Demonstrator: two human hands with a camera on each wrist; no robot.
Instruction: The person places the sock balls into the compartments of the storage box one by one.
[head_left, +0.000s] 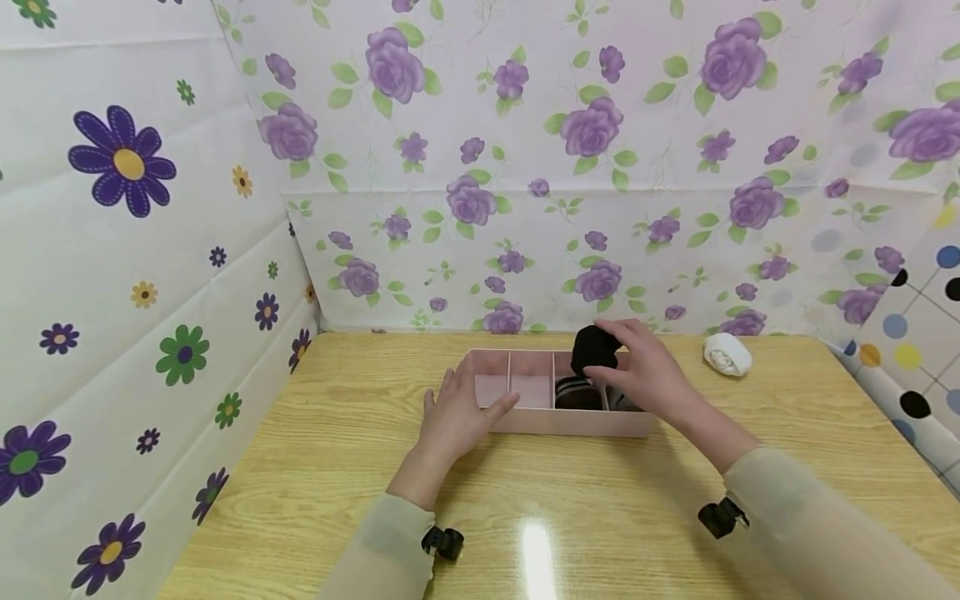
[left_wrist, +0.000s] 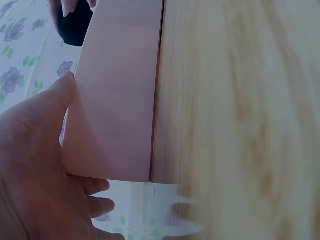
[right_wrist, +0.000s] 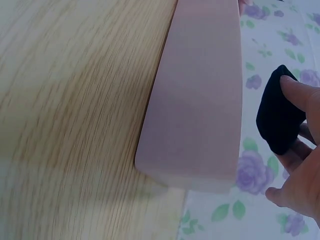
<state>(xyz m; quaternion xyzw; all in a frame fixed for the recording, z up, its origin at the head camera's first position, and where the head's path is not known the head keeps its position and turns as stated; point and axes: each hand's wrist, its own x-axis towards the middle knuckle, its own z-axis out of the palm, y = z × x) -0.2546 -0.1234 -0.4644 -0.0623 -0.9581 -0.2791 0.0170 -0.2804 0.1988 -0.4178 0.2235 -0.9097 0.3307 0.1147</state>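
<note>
A pink divided box (head_left: pixel 573 422) sits on the wooden table. My left hand (head_left: pixel 456 417) holds its left end; in the left wrist view the thumb (left_wrist: pixel 62 90) lies at the rim and the fingers reach round the end wall. Over the right compartments, my right hand (head_left: pixel 645 367) pinches a black rolled sock (head_left: pixel 592 350) between thumb and fingers. That black bundle shows from the side in the right wrist view, above the rim. A dark striped rolled sock (head_left: pixel 576 393) fills the compartment below. Further right, a greyish bundle (head_left: pixel 622 402) is partly hidden by my right hand.
A white rolled sock (head_left: pixel 727 354) lies at the back right of the table (head_left: pixel 345 467). The two left compartments (head_left: pixel 531 387) show bare pink floors. Flower-printed sheets (head_left: pixel 465 125) hang behind and on the left, and a dotted one (head_left: pixel 911 358) on the right.
</note>
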